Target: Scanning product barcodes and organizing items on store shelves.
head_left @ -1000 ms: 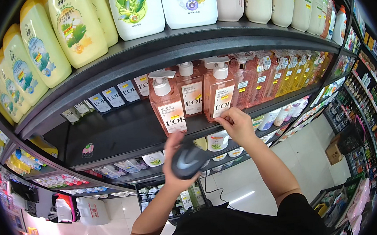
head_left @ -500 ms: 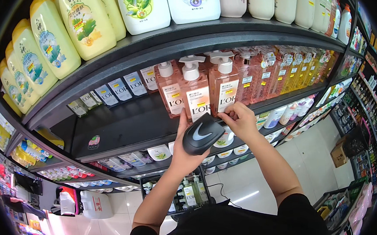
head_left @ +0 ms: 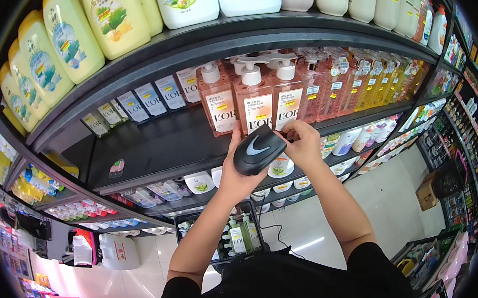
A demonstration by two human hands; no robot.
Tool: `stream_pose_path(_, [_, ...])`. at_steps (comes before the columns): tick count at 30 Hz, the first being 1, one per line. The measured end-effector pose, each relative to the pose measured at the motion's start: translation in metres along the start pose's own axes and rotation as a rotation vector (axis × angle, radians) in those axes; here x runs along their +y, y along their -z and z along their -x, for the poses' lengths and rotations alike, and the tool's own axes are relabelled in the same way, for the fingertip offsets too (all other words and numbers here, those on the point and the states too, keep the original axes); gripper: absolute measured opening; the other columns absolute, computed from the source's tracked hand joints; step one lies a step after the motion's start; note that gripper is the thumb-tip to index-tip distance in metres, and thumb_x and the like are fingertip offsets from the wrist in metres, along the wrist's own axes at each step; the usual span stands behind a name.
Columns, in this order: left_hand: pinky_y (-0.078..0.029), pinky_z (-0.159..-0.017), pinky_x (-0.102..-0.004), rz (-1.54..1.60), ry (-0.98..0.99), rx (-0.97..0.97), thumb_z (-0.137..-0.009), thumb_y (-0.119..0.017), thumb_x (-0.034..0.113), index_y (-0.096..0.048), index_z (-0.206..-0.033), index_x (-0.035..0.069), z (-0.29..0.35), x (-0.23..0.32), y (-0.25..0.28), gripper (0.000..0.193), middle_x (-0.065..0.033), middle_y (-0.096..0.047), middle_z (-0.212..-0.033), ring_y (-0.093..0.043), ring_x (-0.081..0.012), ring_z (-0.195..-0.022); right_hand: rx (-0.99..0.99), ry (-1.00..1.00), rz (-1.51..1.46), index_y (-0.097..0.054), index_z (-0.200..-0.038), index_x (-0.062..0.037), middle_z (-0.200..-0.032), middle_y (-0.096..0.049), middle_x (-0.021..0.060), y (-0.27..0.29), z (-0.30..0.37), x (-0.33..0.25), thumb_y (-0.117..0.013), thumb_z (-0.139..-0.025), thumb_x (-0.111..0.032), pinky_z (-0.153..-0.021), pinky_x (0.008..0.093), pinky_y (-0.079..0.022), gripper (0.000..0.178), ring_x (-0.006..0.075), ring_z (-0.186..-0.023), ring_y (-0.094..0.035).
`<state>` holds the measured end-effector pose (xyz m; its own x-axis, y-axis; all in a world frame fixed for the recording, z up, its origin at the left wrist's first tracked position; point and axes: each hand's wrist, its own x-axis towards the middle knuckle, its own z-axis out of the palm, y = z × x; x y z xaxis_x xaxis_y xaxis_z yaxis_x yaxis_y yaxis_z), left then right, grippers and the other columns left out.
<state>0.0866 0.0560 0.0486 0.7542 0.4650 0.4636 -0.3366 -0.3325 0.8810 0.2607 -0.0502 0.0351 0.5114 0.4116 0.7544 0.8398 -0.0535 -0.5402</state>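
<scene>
My left hand (head_left: 235, 177) wraps the black scanner (head_left: 258, 149); front pink pump bottle (head_left: 253, 95) sits upright at its 12 o'clock. Right hand (head_left: 303, 144), 3 o'clock: fingers narrow, can't tell if gripping. I'd keep bottle level, scanner off its label (head_left: 254, 112).

One rounded black plastic device (head_left: 258, 151) in the left hand (head_left: 238, 178) — three squarish clear-pink pump bottles (head_left: 253, 95) foremost beyond it, two broad white bottles (head_left: 188, 11) higher above it, one white plastic jerrycan (head_left: 119, 252) to its lower left.
</scene>
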Motion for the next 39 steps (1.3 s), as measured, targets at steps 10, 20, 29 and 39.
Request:
stream_pose_path(10, [-0.042,-0.106,-0.0299,0.077,0.072,-0.056,-0.076,-0.075,0.0,-0.012,-0.159,0.001,-0.002,-0.014,0.013,0.105,-0.0124,-0.057,-0.137,-0.057,-0.016,-0.124,0.047,0.108,0.17,-0.058,-0.071,-0.0126,-0.058,-0.053,0.0,-0.008,0.002,-0.002,-0.091,-0.066,-0.028,-0.059,0.0369,-0.042,0.036,0.0218,-0.057,-0.056])
stream_pose_path(20, [-0.048,-0.101,-0.0341,-0.108,0.236,0.15,-0.076,-0.081,0.001,-0.039,-0.143,-0.003,0.07,-0.025,0.014,0.08,-0.0139,-0.061,-0.129,-0.061,-0.0205,-0.117,-0.147,-0.157,-0.253,-0.064,-0.081,-0.0045,-0.067,-0.06,0.0046,0.008,0.071,-0.016,-0.084,-0.077,-0.018,-0.068,0.034,-0.047,0.025,0.0199,-0.069,-0.059])
stream_pose_path(29, [-0.035,-0.114,-0.0443,-0.185,0.363,-0.468,-0.08,-0.074,0.009,-0.022,-0.15,-0.007,0.185,-0.096,-0.032,0.089,-0.0318,-0.037,-0.146,-0.039,-0.0438,-0.138,-0.44,-1.149,-0.906,-0.053,-0.13,-0.0021,-0.122,-0.061,0.0092,-0.021,0.243,-0.038,-0.071,-0.092,-0.018,-0.096,0.0343,-0.048,0.045,0.0181,-0.109,-0.06])
stream_pose_path(39, [-0.055,-0.074,-0.0383,-0.341,1.006,-0.676,-0.081,-0.073,0.032,-0.074,-0.093,0.006,0.326,-0.253,0.039,0.029,-0.0132,-0.073,-0.086,-0.07,-0.0263,-0.077,-1.437,-1.284,0.662,-0.072,-0.093,-0.0046,-0.083,-0.073,0.0142,0.076,0.456,0.167,-0.079,-0.073,-0.03,-0.066,0.0418,-0.056,0.033,0.0306,-0.076,-0.072])
